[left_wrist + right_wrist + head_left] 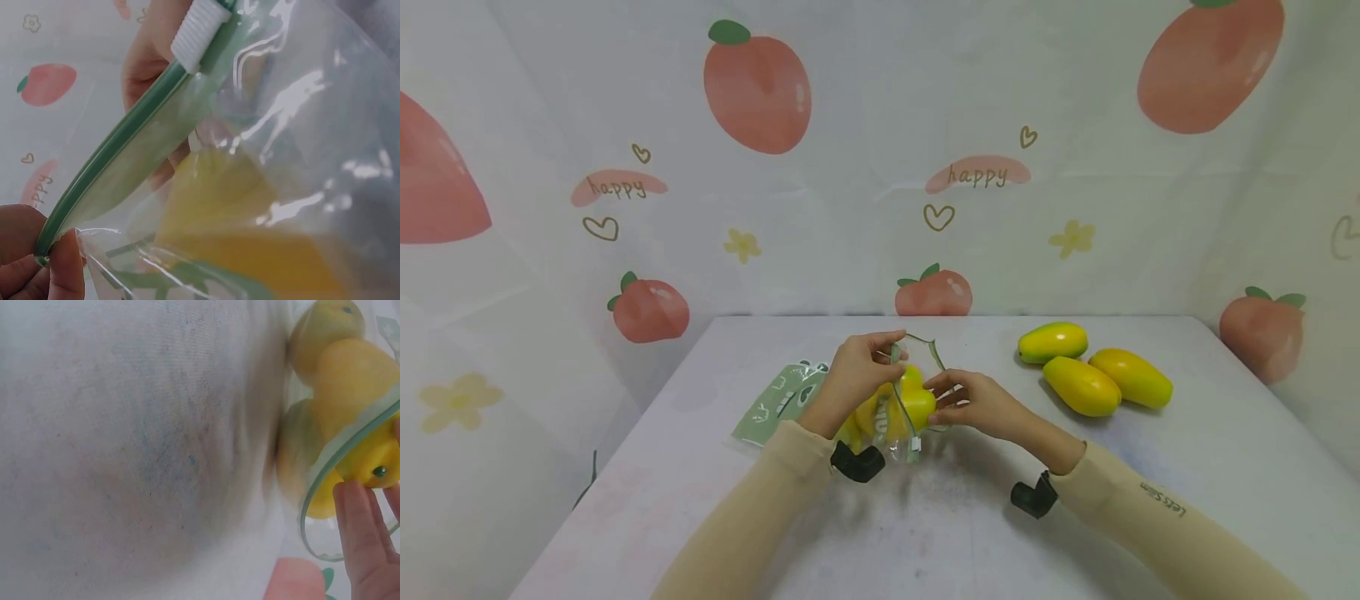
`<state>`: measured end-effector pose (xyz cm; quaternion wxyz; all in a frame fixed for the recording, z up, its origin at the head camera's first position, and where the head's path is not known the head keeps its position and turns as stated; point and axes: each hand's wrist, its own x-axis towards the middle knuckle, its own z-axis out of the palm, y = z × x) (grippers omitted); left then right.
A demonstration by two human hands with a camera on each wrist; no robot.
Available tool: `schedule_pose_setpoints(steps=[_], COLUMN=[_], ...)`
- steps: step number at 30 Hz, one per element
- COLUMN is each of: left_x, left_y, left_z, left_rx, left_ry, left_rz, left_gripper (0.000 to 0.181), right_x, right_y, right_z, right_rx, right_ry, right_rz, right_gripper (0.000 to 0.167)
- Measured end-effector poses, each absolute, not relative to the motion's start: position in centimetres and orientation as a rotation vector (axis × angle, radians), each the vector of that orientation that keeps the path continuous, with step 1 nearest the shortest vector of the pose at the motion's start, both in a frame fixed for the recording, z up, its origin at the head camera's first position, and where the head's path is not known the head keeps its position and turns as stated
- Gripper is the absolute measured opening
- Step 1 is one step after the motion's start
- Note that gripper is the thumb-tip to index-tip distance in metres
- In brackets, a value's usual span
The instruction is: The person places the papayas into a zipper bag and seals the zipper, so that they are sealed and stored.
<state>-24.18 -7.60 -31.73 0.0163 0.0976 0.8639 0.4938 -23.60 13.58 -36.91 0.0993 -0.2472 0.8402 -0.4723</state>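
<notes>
Could spill fruit [921, 407], touched at three o'clock by straight-fingered right hand [988, 407], by loosening left hand [854, 372]'s pinch on bag [882, 419].

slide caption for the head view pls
Left hand grips a clear zip bag, right hand touches yellow fruit at its mouth; three more fruits lie farther right.

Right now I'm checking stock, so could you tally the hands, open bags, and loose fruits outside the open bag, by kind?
Hands (left hand, right hand): 2
Open bag: 1
Loose yellow-green fruits: 3
Total: 6
</notes>
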Motion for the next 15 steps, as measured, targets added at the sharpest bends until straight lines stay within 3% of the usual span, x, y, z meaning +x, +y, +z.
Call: schedule_pose_setpoints(steps=[15], left_x=[-24.14], left_y=[-7.56], left_z=[-31.79], left_rx=[0.318], left_ry=[2.675], left_rz=[1.537], left_gripper=[0.05], right_x=[-23.48], right_y=[13.74], right_z=[-36.44], right_rx=[-0.695], right_ry=[2.526], right_rz=[-1.345], right_gripper=[0.045])
